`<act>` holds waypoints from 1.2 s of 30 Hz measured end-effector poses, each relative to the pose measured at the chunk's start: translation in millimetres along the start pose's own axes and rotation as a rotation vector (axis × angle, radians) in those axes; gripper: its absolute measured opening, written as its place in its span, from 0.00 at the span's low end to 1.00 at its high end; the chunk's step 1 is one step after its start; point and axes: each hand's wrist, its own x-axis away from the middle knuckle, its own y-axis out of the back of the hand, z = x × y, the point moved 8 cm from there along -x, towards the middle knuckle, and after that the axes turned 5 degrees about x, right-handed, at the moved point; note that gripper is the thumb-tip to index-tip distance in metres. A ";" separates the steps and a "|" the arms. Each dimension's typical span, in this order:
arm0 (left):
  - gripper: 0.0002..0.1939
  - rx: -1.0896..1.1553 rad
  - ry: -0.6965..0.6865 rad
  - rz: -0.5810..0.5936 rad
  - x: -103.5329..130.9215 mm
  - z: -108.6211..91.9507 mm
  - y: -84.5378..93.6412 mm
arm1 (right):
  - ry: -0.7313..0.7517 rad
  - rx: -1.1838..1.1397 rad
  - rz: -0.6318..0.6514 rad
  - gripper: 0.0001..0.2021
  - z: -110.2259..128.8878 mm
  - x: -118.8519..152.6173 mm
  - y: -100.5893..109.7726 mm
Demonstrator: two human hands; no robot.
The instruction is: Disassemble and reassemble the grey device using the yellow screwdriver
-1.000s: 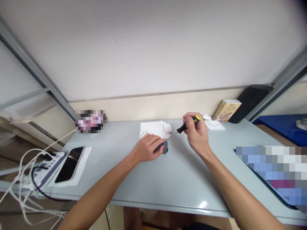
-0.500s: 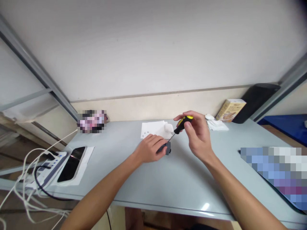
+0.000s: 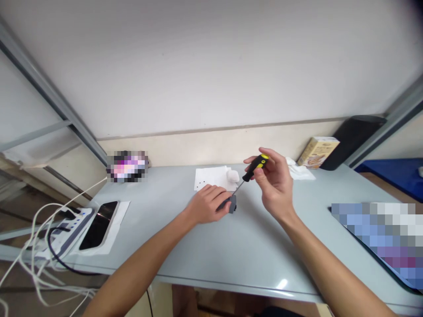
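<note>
- Our left hand (image 3: 208, 205) grips a small grey device (image 3: 232, 204).
- Our right hand (image 3: 276, 188) holds a black-and-yellow screwdriver (image 3: 254, 169), its shaft slanting down to the device.

A single view is given, taken by a camera worn on the person's head. It is faced forward and angled downward, so that the upper half of the frame is filled by the wall (image 3: 211, 66) and the lower half is mostly taken up by the surface (image 3: 205, 251). The surface is looked down on from above its near edge, which is shown close to the bottom of the frame. The left forearm (image 3: 142, 259) and right forearm (image 3: 330, 255) are seen entering from below, nearest the lens. A wide field is covered: slanting posts are caught at the left (image 3: 36, 75) and right (image 3: 403, 108) of the frame.
</note>
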 end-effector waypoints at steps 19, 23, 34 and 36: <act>0.09 -0.024 -0.010 -0.001 -0.9 -1.1 0.7 | -0.004 -0.054 -0.032 0.17 -2.8 -1.5 1.6; 0.09 -0.018 -0.019 -0.025 -1.6 -2.5 2.9 | 0.009 0.003 -0.127 0.18 -6.6 -1.5 8.5; 0.10 -0.013 0.020 0.028 -0.5 1.2 -1.9 | -0.050 -0.070 -0.066 0.17 -7.8 -3.4 7.1; 0.11 -0.014 0.022 0.033 -0.7 1.0 -1.9 | -0.036 -0.002 -0.134 0.17 -8.3 -4.7 12.2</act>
